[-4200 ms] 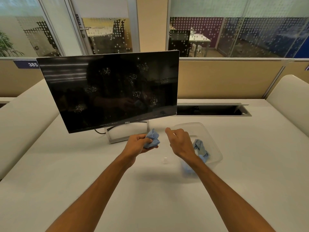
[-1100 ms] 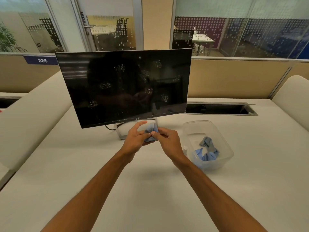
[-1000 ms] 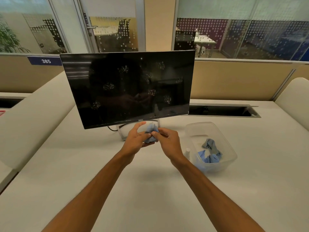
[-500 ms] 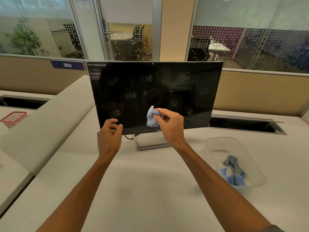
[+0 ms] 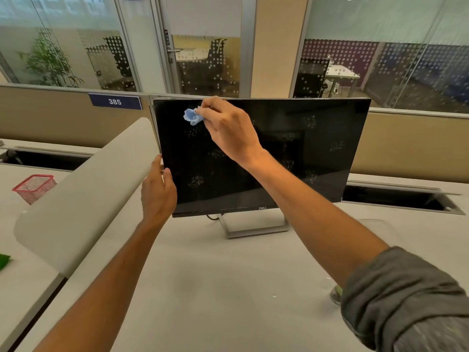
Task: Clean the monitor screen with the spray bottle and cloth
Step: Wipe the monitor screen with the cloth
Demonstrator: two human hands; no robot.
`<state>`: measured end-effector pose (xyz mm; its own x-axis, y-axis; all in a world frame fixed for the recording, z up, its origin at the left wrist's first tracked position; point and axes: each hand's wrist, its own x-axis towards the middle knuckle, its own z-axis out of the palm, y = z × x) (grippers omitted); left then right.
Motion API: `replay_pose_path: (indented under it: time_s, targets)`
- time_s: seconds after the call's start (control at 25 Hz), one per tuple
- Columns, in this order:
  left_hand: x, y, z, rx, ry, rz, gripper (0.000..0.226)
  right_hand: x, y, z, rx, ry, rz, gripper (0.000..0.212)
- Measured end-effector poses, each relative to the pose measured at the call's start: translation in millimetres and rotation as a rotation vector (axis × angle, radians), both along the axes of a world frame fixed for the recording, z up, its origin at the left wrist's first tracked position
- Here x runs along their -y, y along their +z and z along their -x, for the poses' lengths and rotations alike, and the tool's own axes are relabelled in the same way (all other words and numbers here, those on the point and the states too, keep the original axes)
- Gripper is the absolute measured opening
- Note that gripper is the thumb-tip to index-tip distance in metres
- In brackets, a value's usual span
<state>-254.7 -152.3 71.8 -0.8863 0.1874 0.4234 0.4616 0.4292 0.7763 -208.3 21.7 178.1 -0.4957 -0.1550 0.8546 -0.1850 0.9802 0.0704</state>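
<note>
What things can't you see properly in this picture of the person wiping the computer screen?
- Cloth: head view, mostly hidden inside the right hand gripping it.
- Left hand fingertips: head view, curled round the monitor edge, out of sight behind it.
- Plastic tub: head view, only its rim shows above the right arm.
- Spray bottle: cannot be identified; a small greenish thing peeks out beside the sleeve.
</note>
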Motion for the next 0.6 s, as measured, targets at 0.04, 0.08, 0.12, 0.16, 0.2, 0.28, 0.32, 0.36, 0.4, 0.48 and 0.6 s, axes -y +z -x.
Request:
replay_pose_path:
  time_s: [0.04,0.08,0.12,0.16,0.2,0.28,0.32,0.36,0.4,0.48,0.6]
  targets:
    - [0,1,1,0.009,-0.016,0.0,0.043,0,1,9,-0.011,-0.017,-0.068,0.021]
    - [1,1,2,0.015,-0.024,-0.002,0.044,0,0,15,-0.017,-0.025,-0.129,0.021]
    - [1,0,4,0.014,-0.026,-0.009,0.043,-1,-3,21,-0.017,-0.028,-0.183,0.022]
    - [2,0,6,0.009,-0.028,-0.019,0.043,-1,-6,24,-0.011,-0.029,-0.221,0.022]
    - [3,-1,9,0.001,-0.036,-0.027,0.042,-1,-10,25,-0.001,-0.03,-0.237,0.023]
    - [7,-4,17,-0.011,-0.064,-0.042,0.042,2,-22,23,0.021,-0.022,-0.214,0.025]
    - [9,-6,20,-0.015,-0.077,-0.044,0.042,5,-28,20,0.033,-0.005,-0.192,0.026]
    - [11,-7,23,-0.019,-0.089,-0.041,0.042,7,-37,17,0.046,0.012,-0.178,0.028]
    - [12,-9,25,-0.02,-0.098,-0.036,0.042,10,-49,14,0.067,0.027,-0.175,0.03]
    - [14,-12,26,-0.019,-0.105,-0.027,0.043,16,-76,6,0.136,0.057,-0.17,0.028]
    - [16,-13,27,-0.025,-0.109,-0.027,0.044,25,-125,-3,0.263,0.098,-0.13,0.03]
